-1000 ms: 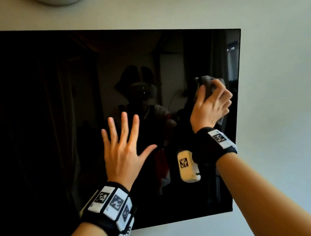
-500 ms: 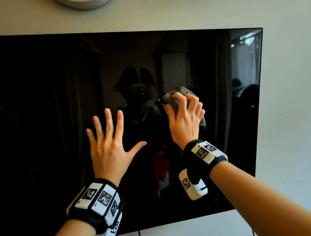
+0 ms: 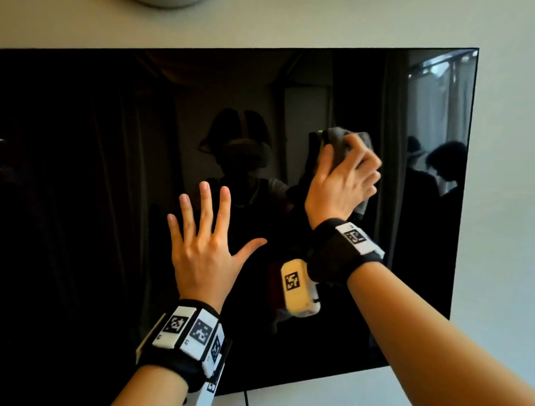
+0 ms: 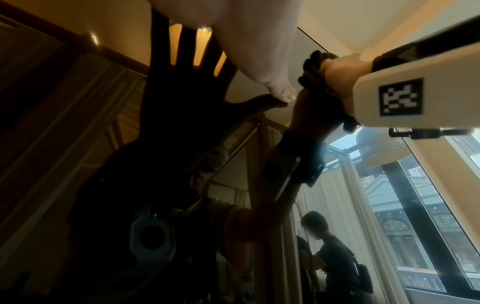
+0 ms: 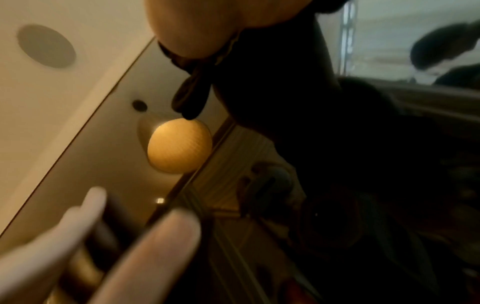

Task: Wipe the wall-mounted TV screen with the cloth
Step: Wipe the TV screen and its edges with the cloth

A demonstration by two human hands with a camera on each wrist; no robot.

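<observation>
Grey cloth [image 3: 344, 145] is bunched under the curled fingers of the right hand [image 3: 341, 179] and pressed to the screen [image 3: 86, 174] — soft, light, best held wadded. Beside it, the left hand [image 3: 202, 246] is spread flat, holding nothing — glass judged fragile.

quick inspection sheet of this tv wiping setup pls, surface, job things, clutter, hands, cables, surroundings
surface: TV screen, dark and glossy, mounted on a pale wall; it mirrors the room and the person.
job's things: grey cloth, bunched, pressed to the right half of the screen.
clutter: nothing seen.
grippers: right hand has its grip curled round the cloth; left hand spread flat, fingers straight, thumb tip on the glass in the left wrist view. Both wear wrist bands with coded tags.
cables: thin dark line below the lower edge of the screen, possibly a cable.
surroundings: round pale fixture above the screen.
</observation>
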